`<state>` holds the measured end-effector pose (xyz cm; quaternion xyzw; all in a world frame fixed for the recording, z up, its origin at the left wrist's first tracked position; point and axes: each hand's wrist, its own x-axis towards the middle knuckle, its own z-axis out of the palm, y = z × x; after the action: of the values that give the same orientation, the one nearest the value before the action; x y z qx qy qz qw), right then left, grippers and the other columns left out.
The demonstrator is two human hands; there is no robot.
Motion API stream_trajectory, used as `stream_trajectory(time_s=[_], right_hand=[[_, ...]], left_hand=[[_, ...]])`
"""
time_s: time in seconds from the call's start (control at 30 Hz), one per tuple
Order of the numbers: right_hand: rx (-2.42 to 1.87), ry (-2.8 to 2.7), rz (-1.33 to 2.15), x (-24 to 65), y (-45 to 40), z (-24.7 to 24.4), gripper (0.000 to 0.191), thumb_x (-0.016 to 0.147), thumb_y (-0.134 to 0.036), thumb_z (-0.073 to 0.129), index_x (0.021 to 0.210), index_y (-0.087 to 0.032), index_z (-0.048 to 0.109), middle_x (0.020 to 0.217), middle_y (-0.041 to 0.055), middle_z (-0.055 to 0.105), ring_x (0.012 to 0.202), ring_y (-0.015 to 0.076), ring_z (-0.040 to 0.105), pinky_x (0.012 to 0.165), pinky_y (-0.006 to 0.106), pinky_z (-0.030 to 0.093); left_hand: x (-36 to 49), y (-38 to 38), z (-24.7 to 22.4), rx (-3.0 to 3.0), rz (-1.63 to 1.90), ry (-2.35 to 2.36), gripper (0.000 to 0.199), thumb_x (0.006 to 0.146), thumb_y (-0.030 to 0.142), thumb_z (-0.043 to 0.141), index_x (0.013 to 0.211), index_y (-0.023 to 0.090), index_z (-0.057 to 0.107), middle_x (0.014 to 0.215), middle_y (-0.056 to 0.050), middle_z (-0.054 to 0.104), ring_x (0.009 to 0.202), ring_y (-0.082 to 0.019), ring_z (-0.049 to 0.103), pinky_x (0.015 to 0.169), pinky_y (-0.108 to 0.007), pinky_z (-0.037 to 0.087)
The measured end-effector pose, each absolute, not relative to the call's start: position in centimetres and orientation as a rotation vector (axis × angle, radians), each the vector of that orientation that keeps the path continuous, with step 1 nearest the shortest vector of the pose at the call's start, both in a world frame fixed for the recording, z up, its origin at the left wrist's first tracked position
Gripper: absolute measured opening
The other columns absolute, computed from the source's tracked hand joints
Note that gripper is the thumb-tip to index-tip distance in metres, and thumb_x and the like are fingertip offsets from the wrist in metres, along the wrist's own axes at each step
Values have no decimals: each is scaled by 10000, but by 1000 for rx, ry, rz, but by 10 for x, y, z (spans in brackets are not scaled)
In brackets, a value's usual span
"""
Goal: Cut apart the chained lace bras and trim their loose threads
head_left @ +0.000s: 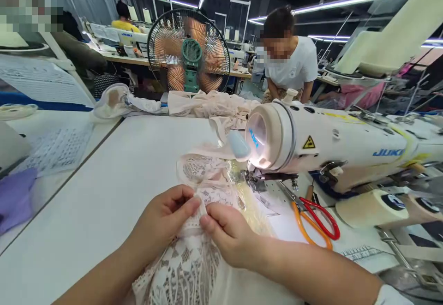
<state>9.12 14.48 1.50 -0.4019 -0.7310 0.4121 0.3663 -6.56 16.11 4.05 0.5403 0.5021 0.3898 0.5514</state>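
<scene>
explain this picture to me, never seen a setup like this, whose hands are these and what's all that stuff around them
There is no robot here: one camera, worn on a person's head, looks forward and down at their own bare hands. The left hand and right hand pinch a piece of pale lace fabric between them. The big white machine marked JUKI is a sewing machine. Near it on the white table lie scissors with red and orange handles, and thread cones. Beyond are a fan and another person in a white shirt.
</scene>
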Motion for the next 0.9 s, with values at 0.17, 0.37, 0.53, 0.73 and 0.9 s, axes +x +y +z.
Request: stream_trajectory(time_s=[0.17,0.37,0.53,0.73,0.9], right_hand=[[-1055,-1863,1070,89,145,9,308,852,-329,367,583,-212,274,544,-49,284,521,108,277,480,246,237],[-1093,-1849,1077,87,147,3,310,846,-367,363,589,-210,287,551,-45,306,532,110,296,487,243,249],[-1099,-1807,1105,87,148,4,281,843,-386,369,629,-206,337,579,-41,346,554,111,330,512,235,287],[-1094,-1817,1004,84,149,2,239,811,-332,396,613,-204,352,560,-39,378,535,106,343,504,226,299],[-1144,-1915,933,80,159,-8,229,791,-328,441,612,-199,377,569,-39,415,533,99,370,494,209,315]], left_hand=[[-71,161,37,1312,890,1212,184,702,374,632,660,203,578,602,36,518,555,-110,426,492,-193,354],[-73,163,39,1302,924,1156,180,689,351,627,651,190,554,597,39,489,550,-108,411,495,-203,340],[-74,161,42,1289,927,1147,172,708,322,624,641,177,562,597,41,479,566,-101,402,521,-194,339],[-71,159,46,1201,926,1205,236,666,374,674,607,179,554,556,43,485,538,-104,406,491,-181,360],[-71,162,45,1229,927,1288,357,597,518,701,607,196,548,537,33,526,516,-132,471,479,-206,414]])
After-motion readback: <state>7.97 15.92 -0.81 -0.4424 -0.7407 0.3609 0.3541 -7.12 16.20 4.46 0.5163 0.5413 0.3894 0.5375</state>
